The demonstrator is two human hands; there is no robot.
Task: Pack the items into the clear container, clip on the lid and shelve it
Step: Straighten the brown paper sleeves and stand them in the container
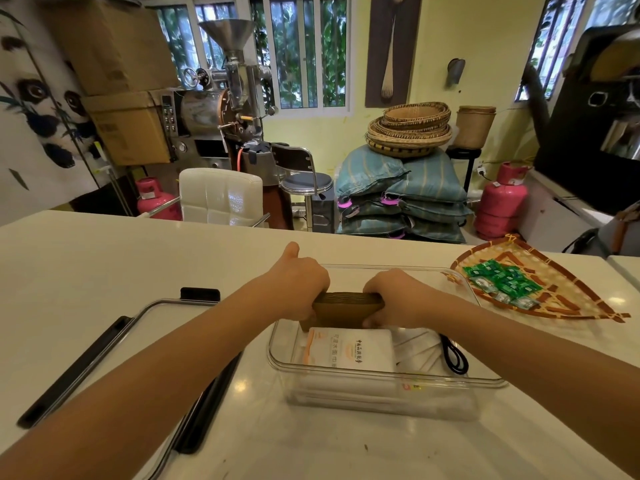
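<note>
A clear plastic container [381,375] stands on the white counter in front of me. Inside it lie a white tissue pack [349,348] with printed characters, white sachets and a black cable [453,355]. Over the container's middle, my left hand [298,282] and my right hand [394,296] grip the two ends of a stack of brown paper pieces [346,304], held on edge. The clear lid [145,327] with black clips lies flat to the left of the container.
A woven bamboo tray [568,306] holding several green sachets [502,278] sits at the right. Beyond the counter's far edge stand a white chair [221,195], a stool, pink gas cylinders, stacked sacks and a coffee roaster.
</note>
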